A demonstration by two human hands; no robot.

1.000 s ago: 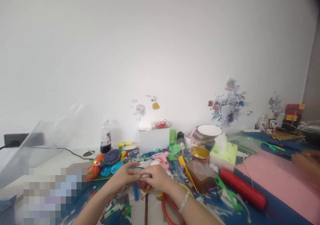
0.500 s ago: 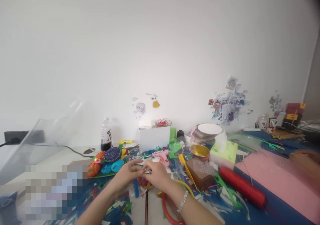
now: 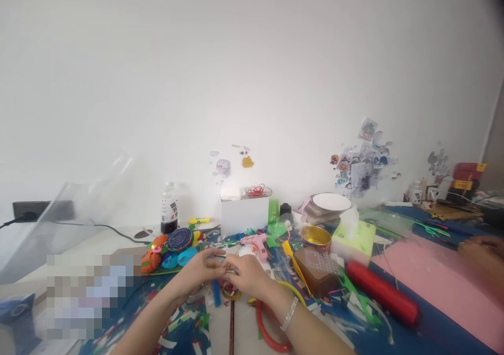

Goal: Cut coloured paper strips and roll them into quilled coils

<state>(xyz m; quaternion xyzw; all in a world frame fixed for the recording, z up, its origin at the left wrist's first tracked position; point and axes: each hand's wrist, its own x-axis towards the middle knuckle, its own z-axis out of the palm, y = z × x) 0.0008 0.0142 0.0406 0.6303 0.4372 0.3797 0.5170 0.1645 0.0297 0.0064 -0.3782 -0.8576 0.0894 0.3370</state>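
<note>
My left hand (image 3: 200, 270) and my right hand (image 3: 247, 275) meet over the middle of the table with their fingertips pinched together. Whatever small piece lies between the fingers is mostly hidden, and I cannot make out its kind. A silvery bracelet (image 3: 290, 313) circles my right wrist. Just below the fingers shows a gold-rimmed round thing (image 3: 231, 294), partly covered by the hands. A thin dark stick (image 3: 232, 329) runs from it towards me. Behind the right hand lies a pink glue gun (image 3: 256, 246).
Paper scraps litter the blue table around colourful clay-like figures (image 3: 173, 250). To the right are a brown box (image 3: 315, 273), a gold tin (image 3: 316, 236), a tissue box (image 3: 353, 244), a red roll (image 3: 384, 294) and pink sheet (image 3: 429, 281). Another person's hand (image 3: 482, 255) is at far right.
Both hands stay together in nearly the same place, with small finger shifts. More of the gold-rimmed round thing shows beneath them. The view has turned slightly.
</note>
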